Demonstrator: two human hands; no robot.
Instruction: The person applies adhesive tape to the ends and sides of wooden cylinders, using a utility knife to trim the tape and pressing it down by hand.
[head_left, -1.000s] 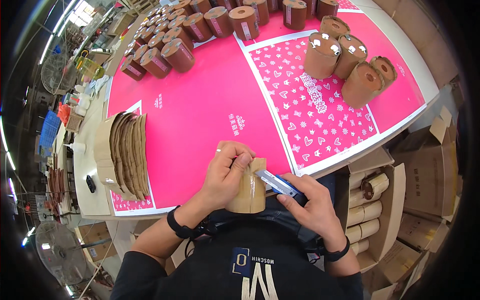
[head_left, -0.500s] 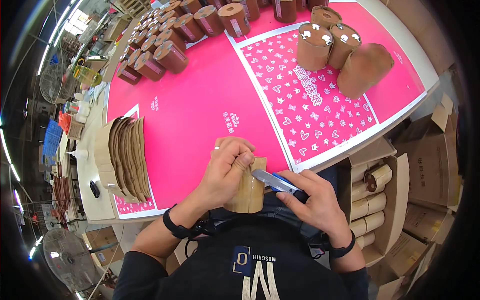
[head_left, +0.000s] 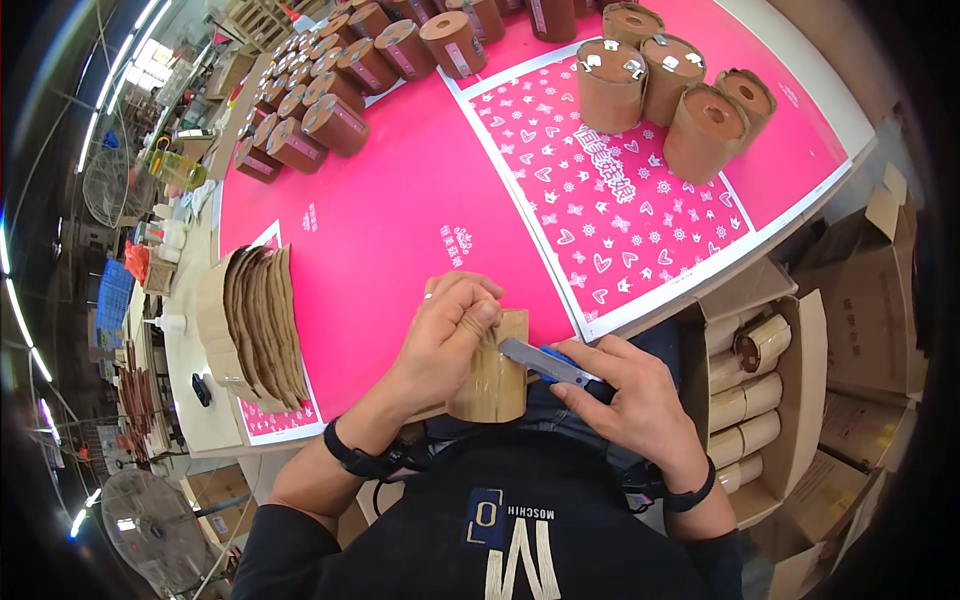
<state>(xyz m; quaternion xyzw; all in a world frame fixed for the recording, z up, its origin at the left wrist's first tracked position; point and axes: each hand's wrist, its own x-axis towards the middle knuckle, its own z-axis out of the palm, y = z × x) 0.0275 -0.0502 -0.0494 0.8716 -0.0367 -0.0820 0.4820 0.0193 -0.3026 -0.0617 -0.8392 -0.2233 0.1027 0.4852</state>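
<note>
Barely shifted, left hand (head_left: 448, 335) grips cardboard tube (head_left: 492, 372) at table's (head_left: 390, 215) near edge; right hand (head_left: 630, 395) clasps knife (head_left: 545, 362), seemingly touching it.

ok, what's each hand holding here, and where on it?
Left hand grips the top end of a brown cardboard tube, fingers curled over its rim. Right hand holds a utility knife by its blue handle, blade end against the tube.

Worktop (head_left: 400, 220): hot-pink sheet, small white marks. Patterned sheet (head_left: 610, 210): pink with white hearts, crowns, butterflies, white border. Tan cardboard tube (head_left: 492, 378) in hand, plain. Utility knife (head_left: 545, 364): grey blade, blue body. Tube rolls (head_left: 680, 95): brown kraft. Cardboard stack (head_left: 262, 325): brown. Wristbands: black.
</note>
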